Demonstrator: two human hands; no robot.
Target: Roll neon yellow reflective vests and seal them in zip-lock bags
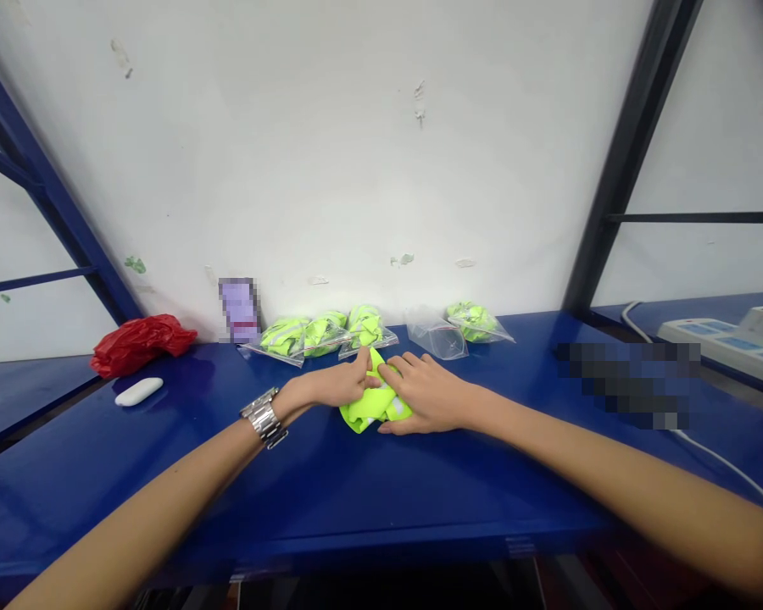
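Observation:
A bunched neon-yellow reflective vest (pixel 360 413) with silvery strips lies on the blue tabletop (pixel 331 483). My left hand (pixel 345 383), with a metal watch (pixel 265 417) on its wrist, pinches the vest's left side between thumb and fingers. Over the right side, my right hand (pixel 433 394) rests with its fingers curved around the fabric, pressing it. Beyond the hands, similar folded vests in clear zip bags (pixel 286 337) stand along the wall. To their right lies a clear plastic bag (pixel 437 335) with nothing visible inside, beside another bagged vest (pixel 474 321).
At the left are a red plastic bag (pixel 141 346) and a small white oval case (pixel 139 391). A phone (pixel 240 309) leans against the wall. On the right lie a blurred-out dark object (pixel 623 381), a white cable (pixel 731 466) and a power strip (pixel 718 343). Metal posts (pixel 629 161) flank the table.

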